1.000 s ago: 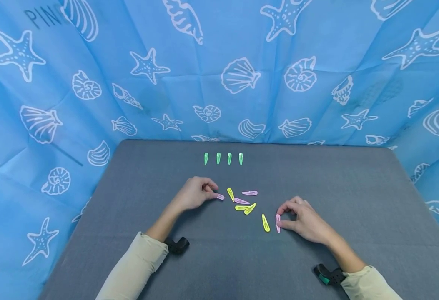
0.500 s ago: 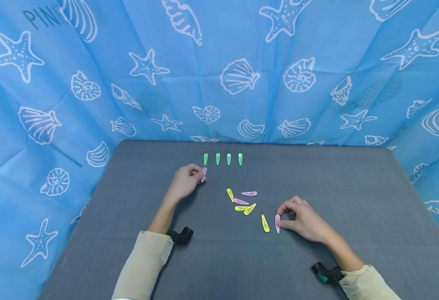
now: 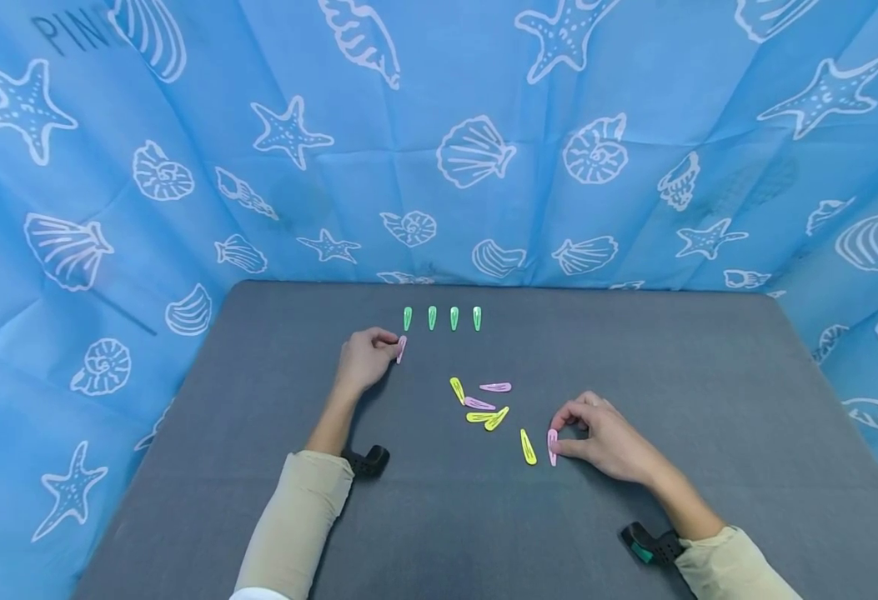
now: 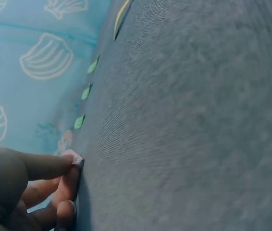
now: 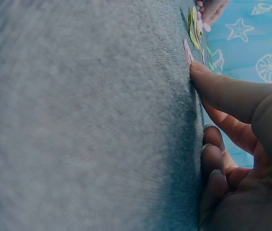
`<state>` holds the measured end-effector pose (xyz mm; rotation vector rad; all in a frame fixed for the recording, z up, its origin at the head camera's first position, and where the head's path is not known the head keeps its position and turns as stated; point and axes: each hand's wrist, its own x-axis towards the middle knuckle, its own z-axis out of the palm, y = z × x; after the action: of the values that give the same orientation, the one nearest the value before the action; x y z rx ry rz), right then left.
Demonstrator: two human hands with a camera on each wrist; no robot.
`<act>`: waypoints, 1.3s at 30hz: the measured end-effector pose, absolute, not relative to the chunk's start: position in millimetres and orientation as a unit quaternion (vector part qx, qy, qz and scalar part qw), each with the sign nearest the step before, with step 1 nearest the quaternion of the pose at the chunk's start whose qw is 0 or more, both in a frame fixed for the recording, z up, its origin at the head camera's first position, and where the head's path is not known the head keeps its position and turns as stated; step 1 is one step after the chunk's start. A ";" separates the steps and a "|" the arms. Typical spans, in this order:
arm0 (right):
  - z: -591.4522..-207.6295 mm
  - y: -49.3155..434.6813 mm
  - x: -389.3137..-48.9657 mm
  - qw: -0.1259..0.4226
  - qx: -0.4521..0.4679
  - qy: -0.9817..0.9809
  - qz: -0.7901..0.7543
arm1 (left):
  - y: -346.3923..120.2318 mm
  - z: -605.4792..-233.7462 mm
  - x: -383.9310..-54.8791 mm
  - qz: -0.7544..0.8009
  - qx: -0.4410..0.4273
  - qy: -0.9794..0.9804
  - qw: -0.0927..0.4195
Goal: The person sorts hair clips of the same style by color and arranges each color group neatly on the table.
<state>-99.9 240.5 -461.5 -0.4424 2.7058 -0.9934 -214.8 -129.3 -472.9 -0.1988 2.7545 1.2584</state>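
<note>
In the head view my left hand (image 3: 366, 360) pinches a pink snap hair clip (image 3: 402, 349) just below the leftmost green hair clip (image 3: 408, 318). The left wrist view has this pink clip (image 4: 73, 156) between thumb and fingertips, close to the cloth. Farther right, my right hand (image 3: 602, 439) holds another pink hair clip (image 3: 553, 447) between thumb and forefinger, lengthwise on the table. In the right wrist view the thumb covers part of that clip (image 5: 188, 52). A yellow hair clip (image 3: 529, 447) lies just to its left.
Several green clips stand in a row near the back edge of the grey table (image 3: 439, 533). Mid-table, a loose cluster holds yellow clips (image 3: 457, 390) and two pink clips (image 3: 494, 387). A blue shell-patterned curtain (image 3: 378, 150) hangs behind the table.
My left hand has carried its pink clip from beside the cluster up and left to below the green row, turning it nearly upright. My right hand stays in place.
</note>
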 end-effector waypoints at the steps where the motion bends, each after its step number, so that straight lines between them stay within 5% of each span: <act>1: -461.6 240.5 -99.7 0.108 -0.154 0.921 -0.340 | -130.4 -471.8 -215.6 0.418 -0.067 0.904 0.063; 11: -460.1 244.3 -99.5 0.104 -0.159 0.913 -0.361 | -146.1 -469.9 -219.2 0.459 -0.029 0.878 0.128; 22: -433.8 247.5 -115.2 0.212 -0.170 0.865 -0.422 | -151.6 -459.9 -221.0 0.456 0.006 0.872 0.175; 39: -431.3 173.2 -161.4 0.134 -0.153 0.878 -0.434 | -147.1 -461.1 -221.8 0.434 -0.008 0.886 0.163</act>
<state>-161.4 173.2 -431.3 -0.4432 2.5439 -1.2583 -221.8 -147.1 -461.1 -0.0236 2.5278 1.2377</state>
